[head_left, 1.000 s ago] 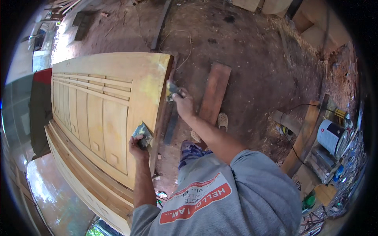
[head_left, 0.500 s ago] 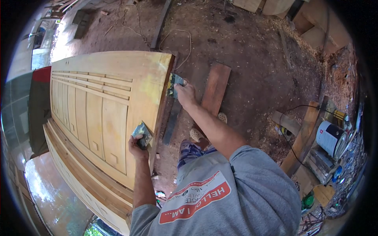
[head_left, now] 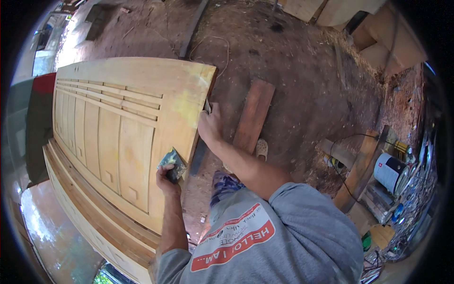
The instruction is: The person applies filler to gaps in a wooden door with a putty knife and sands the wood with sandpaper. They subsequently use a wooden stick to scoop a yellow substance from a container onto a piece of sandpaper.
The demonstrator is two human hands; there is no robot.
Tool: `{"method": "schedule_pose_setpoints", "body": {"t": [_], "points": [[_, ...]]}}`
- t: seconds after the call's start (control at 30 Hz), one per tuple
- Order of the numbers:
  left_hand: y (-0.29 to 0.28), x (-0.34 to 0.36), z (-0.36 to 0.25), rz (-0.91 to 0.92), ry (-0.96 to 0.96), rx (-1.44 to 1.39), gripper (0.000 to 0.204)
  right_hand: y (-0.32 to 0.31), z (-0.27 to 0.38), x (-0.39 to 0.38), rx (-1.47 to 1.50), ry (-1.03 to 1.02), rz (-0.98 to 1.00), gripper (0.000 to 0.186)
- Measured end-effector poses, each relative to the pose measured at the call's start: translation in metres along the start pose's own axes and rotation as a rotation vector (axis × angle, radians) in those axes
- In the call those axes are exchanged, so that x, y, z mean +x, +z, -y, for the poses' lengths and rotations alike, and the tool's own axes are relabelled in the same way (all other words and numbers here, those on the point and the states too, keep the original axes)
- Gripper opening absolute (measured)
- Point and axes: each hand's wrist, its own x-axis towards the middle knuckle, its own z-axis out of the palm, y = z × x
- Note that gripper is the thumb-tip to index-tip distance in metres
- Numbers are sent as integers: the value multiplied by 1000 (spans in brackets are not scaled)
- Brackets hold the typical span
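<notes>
A pale wooden panel door lies flat in front of me, its near right end smeared with yellowish filler. My left hand is closed on a flat putty knife whose blade, marked with yellow filler, is over the door's face. At the door's end edge, my right hand is closed around a second putty knife. Only a sliver of that tool shows; its blade is mostly hidden behind the hand and the edge.
Beneath the door lies another wooden door. A reddish plank lies on the dirt floor beside my foot. To the right are a paint can, boards and scrap. A thin cord loops beyond the door.
My right hand has moved in against the door's end edge, and its putty knife has turned so the blade hardly shows. My left hand stays almost where it was.
</notes>
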Motion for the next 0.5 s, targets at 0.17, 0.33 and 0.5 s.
{"method": "schedule_pose_setpoints", "body": {"t": [0.17,0.33,0.5], "points": [[-5,3,2,20,38,1,45,-15,-14,-34,1,-204,72,23],[-7,4,-6,26,-18,-39,49,-61,-26,-29,107,96,273,24],[-11,9,-5,47,-26,-30,50,-67,-41,24,131,-102,177,36]]}}
